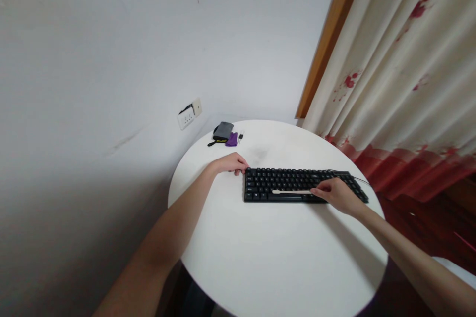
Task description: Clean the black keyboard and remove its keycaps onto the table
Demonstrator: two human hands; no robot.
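A black keyboard (290,178) lies flat on the white round table (275,252), its cable leaving at the far right. At its far left corner, my left hand (233,162) is closed, thumb and fingers pinching the edge. My right hand (336,194) is above the right part of the keyboard, closed in a pinch. Between its fingertips is the end of a slim pale stick (293,191) with a slightly wider tip, pointing left over the lowest key rows. Whether that tip touches the keys I cannot tell.
At the table's back left lie a grey cloth pouch (223,131), a purple cloth piece (231,139) and a small black-and-clear item (241,135). A wall socket (186,118) is behind them. Floral curtains (401,74) hang to the right.
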